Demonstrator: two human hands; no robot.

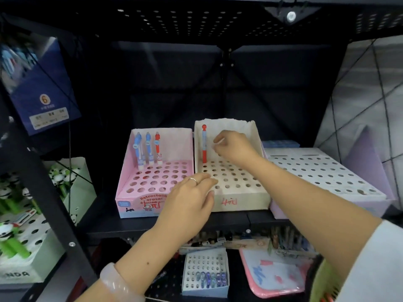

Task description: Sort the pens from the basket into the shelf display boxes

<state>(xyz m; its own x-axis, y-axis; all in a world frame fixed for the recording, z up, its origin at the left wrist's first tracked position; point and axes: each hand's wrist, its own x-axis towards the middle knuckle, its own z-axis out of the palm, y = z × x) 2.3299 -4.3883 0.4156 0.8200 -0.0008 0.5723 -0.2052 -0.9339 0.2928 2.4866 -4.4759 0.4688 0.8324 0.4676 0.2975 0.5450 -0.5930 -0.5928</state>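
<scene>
Now your right hand (234,147) pinches something small above the cream box (239,200), beside its upright red pen (204,144); your left hand (192,199), fingers relaxed, rests on that box's front corner.

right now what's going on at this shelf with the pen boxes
A person is stocking pens into display boxes on a dark shelf. The right hand reaches into the back of the white box, its fingers curled beside the one red and blue pen standing there; whether it holds a pen is unclear. The left hand rests on the front edges of the white box and the pink box, which holds three pens.
</scene>
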